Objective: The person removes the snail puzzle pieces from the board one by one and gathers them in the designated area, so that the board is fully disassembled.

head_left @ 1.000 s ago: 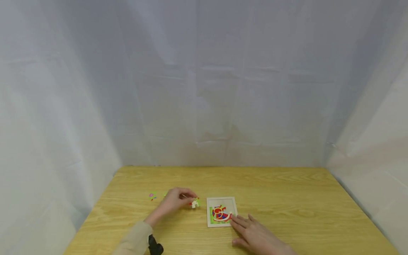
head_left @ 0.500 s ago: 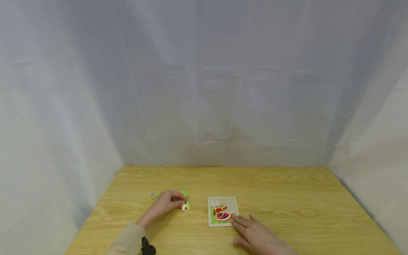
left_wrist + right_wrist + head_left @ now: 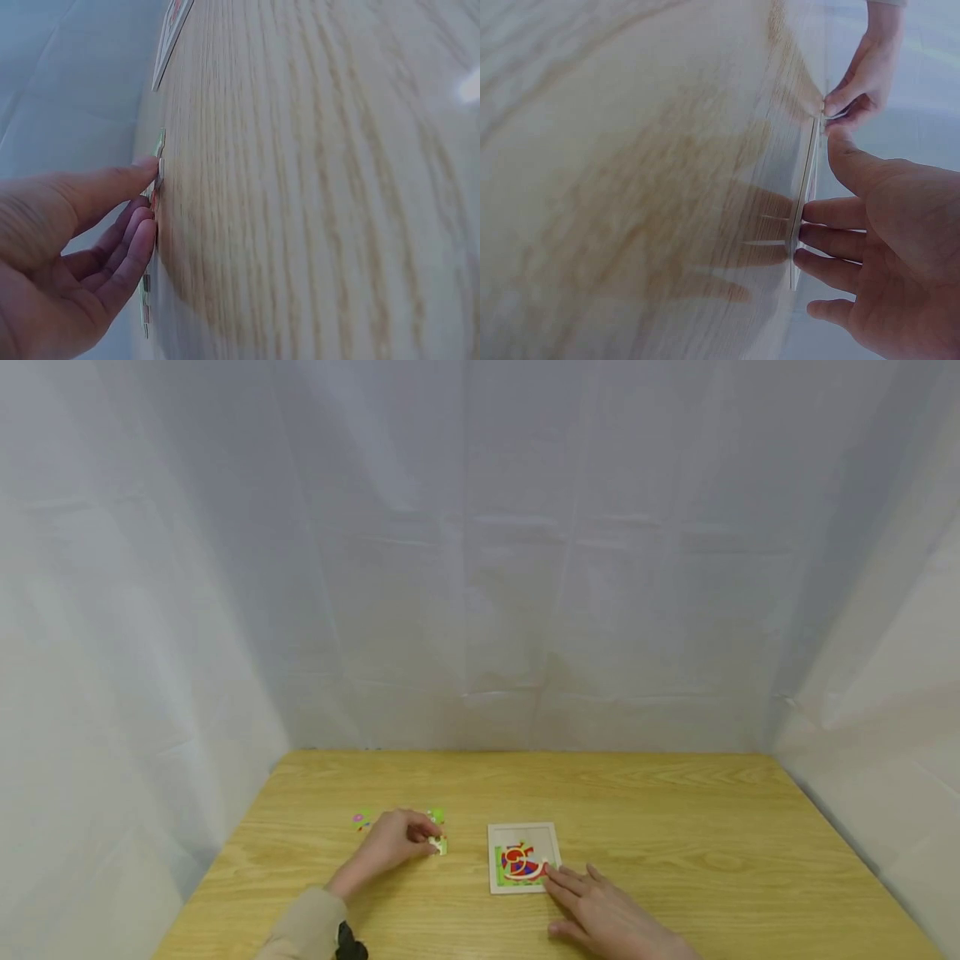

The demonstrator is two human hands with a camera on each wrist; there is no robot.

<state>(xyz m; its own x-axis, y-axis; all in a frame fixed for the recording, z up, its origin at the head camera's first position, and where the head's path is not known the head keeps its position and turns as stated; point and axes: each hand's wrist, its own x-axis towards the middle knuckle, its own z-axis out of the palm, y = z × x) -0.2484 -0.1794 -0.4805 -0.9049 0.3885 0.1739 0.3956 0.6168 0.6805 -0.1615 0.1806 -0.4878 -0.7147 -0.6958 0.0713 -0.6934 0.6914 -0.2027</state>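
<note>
My left hand (image 3: 393, 842) is low over the table, left of the puzzle board, its thumb and fingers pinching a jigsaw piece (image 3: 160, 172). Other colourful puzzle pieces (image 3: 437, 815) lie right at its fingertips, partly hidden by the hand. The square wooden puzzle board (image 3: 525, 832) lies flat in the middle. Red, blue and green pieces (image 3: 517, 864) fill its lower left part, while bare wood shows along the top. My right hand (image 3: 603, 912) has its fingers extended, fingertips resting at the board's lower right edge, as the right wrist view (image 3: 802, 225) also shows.
More loose puzzle pieces (image 3: 360, 819), one with a pink spot, lie beyond the left hand. Beneath everything is a wood-grain table (image 3: 675, 810), with pale plastic sheeting (image 3: 525, 568) rising behind it and at both sides.
My left hand moved left, away from the board, with a cream-and-green piece at its fingertips, then dipped onto the loose pieces, where less cream shows. The right hand stayed at the board.
</note>
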